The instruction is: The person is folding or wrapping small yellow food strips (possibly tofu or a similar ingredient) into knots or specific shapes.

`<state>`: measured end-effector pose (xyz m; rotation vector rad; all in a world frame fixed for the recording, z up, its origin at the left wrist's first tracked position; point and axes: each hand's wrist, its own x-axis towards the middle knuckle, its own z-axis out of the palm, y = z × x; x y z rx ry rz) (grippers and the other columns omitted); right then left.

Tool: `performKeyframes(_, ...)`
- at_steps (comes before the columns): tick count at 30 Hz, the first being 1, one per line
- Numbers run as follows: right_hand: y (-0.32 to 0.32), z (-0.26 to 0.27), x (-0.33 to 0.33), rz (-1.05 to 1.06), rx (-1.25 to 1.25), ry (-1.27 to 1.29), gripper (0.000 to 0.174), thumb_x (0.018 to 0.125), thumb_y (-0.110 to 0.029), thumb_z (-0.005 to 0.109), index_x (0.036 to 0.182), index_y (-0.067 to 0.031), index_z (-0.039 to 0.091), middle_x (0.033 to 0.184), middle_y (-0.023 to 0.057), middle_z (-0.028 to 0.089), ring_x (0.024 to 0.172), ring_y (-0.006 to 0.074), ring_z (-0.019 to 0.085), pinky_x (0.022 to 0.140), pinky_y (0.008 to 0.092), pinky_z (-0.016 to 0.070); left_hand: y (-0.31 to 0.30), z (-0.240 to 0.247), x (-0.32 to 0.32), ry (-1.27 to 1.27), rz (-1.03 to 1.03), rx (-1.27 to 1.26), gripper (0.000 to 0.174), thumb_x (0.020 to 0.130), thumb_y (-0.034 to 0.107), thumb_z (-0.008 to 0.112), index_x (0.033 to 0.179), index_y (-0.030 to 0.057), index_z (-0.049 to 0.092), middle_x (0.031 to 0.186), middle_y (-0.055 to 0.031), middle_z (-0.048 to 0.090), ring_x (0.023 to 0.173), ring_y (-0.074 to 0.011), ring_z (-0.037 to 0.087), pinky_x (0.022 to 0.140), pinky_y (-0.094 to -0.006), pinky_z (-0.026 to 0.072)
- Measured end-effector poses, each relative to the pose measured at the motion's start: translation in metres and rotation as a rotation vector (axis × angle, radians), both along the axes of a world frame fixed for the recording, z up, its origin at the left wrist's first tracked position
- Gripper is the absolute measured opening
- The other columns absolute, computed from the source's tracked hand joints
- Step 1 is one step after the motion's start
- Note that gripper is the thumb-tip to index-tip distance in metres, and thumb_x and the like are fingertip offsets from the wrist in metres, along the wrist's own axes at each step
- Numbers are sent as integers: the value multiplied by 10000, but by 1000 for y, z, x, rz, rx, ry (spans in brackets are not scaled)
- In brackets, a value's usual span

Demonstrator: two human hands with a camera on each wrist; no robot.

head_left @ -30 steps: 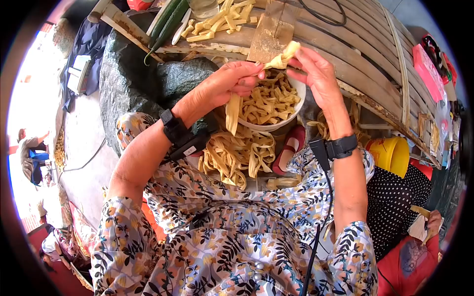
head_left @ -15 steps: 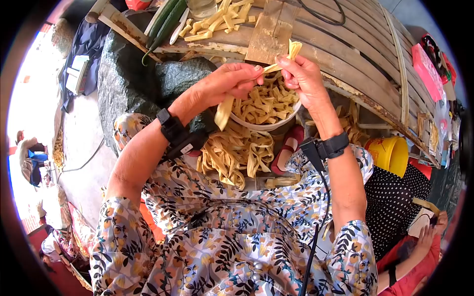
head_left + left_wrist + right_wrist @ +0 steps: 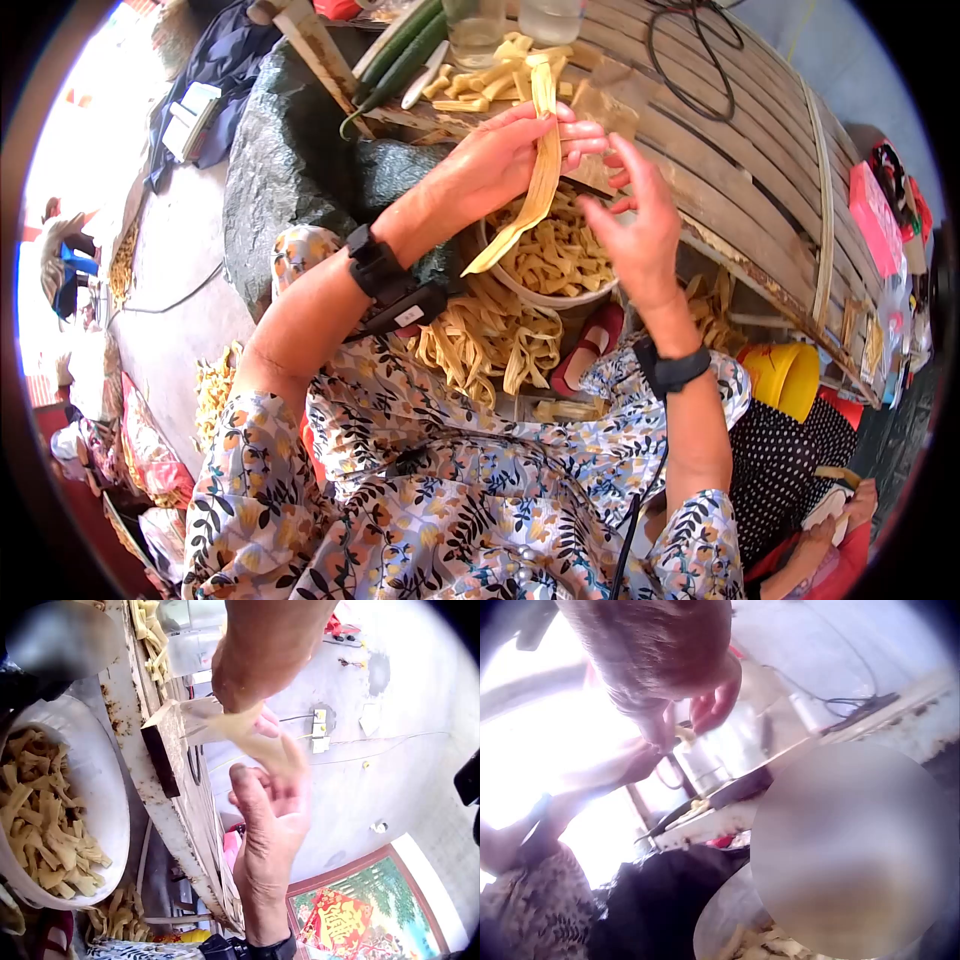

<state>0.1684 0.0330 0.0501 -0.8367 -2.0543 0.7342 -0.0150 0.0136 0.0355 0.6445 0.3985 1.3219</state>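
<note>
My left hand (image 3: 512,140) is raised over a white bowl (image 3: 600,292) and grips a long, pale yellow bean-curd strip (image 3: 545,165) near its top. The strip hangs down to the bowl's left rim. My right hand (image 3: 615,195) hovers just right of the strip with fingers spread and nothing held. In the left wrist view the translucent strip (image 3: 247,729) hangs just in front of the right hand's fingers (image 3: 259,787); whether they touch it I cannot tell. The bowl (image 3: 109,810) holds several short cut strips. The right wrist view is blurred.
A heap of long strips (image 3: 480,335) lies on my lap below the bowl. Behind it is a slatted bamboo tabletop (image 3: 720,130) with cut strips, cucumbers (image 3: 400,50) and glasses (image 3: 475,25). A yellow tub (image 3: 790,375) and a person in polka dots (image 3: 790,470) are at right.
My right hand has let go of the strip's end and opened. My left hand has lifted the strip higher, so it now hangs straight.
</note>
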Motion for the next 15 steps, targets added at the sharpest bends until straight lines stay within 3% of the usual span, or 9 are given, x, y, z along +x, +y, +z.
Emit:
performKeyframes(1, -7, 6, -7, 26, 251, -88, 595, 635, -60, 697, 1191, -93, 487, 1003, 75, 540, 852, 188, 548, 699, 282, 462, 4, -3, -1, -73, 55, -51, 190, 919, 113, 405, 1047, -5, 482, 1175, -185, 496, 1121, -275, 481, 911, -325, 423)
performKeyframes(2, -15, 7, -14, 43, 348, -91, 576, 610, -77, 711, 1153, -100, 519, 990, 81, 524, 866, 232, 525, 730, 317, 450, 5, -7, 0, -96, 60, -67, 193, 919, 108, 400, 1049, -11, 479, 1166, -185, 500, 1109, -272, 489, 910, -329, 425)
performKeyframes(5, -20, 1, -27, 120, 437, -139, 373, 651, -18, 654, 1015, -79, 601, 977, 76, 530, 802, 226, 524, 694, 332, 454, 3, -8, 6, -213, 47, -163, 212, 921, 96, 379, 1062, -41, 460, 1136, -191, 515, 1079, -273, 508, 904, -354, 433)
performKeyframes(9, -3, 2, -20, 99, 546, -82, 269, 707, 19, 595, 966, -53, 605, 943, 72, 552, 781, 201, 547, 646, 299, 469, 7, -17, -13, -274, 71, -240, 207, 917, 74, 374, 1058, -64, 434, 1145, -204, 500, 1082, -282, 508, 889, -336, 453)
performKeyframes(11, -2, 2, -12, 86, 1, 48, 207, 758, 12, 578, 960, -28, 589, 910, 83, 570, 745, 178, 575, 626, 259, 474, 2, -6, -12, -210, 159, -279, 201, 914, 66, 379, 1055, -67, 430, 1150, -215, 492, 1078, -279, 510, 885, -322, 458)
performKeyframes(12, 0, -5, -12, 85, 22, 35, 155, 791, -15, 579, 946, -6, 579, 858, 80, 582, 703, 154, 587, 627, 236, 473, 2, -7, -11, -194, 136, -245, 195, 912, 59, 384, 1053, -69, 425, 1145, -230, 487, 1078, -284, 510, 877, -315, 464)
performKeyframes(15, -3, -12, -14, 127, -223, 85, 146, 786, -26, 598, 929, 0, 583, 834, 67, 585, 697, 141, 582, 640, 236, 472, 1, -8, -6, -121, 135, -204, 190, 915, 59, 379, 1053, -66, 421, 1144, -228, 486, 1078, -290, 509, 878, -315, 461)
